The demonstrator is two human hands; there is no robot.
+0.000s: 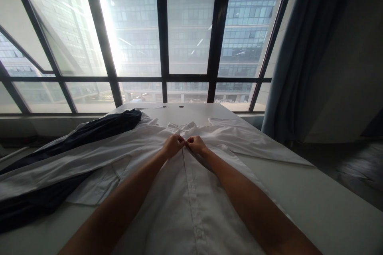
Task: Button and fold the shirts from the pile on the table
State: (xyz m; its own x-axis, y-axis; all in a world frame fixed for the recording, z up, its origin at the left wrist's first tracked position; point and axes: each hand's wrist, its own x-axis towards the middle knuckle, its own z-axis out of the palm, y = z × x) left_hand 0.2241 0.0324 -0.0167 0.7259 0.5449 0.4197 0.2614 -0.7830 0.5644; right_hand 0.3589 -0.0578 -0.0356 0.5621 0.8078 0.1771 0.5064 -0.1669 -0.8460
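Observation:
A white button-up shirt (170, 199) lies spread face up on the table, its collar (185, 127) toward the window and its front placket running down toward me. Just below the collar, my left hand (173, 145) pinches the placket's edge. My right hand (196, 144) is closed on the same spot from the other side, its fingertips almost touching the left ones. Whatever button sits between the fingers is too small to make out. One sleeve (254, 139) stretches out to the right; the other side of the shirt reaches left.
Dark navy cloth (116, 123) lies across the left side, partly under white fabric. The white table (299, 191) extends to a large framed window (188, 32) at the back. A blue-grey curtain (293, 63) hangs at right. A blurred pale bundle (363, 167) is at the far right.

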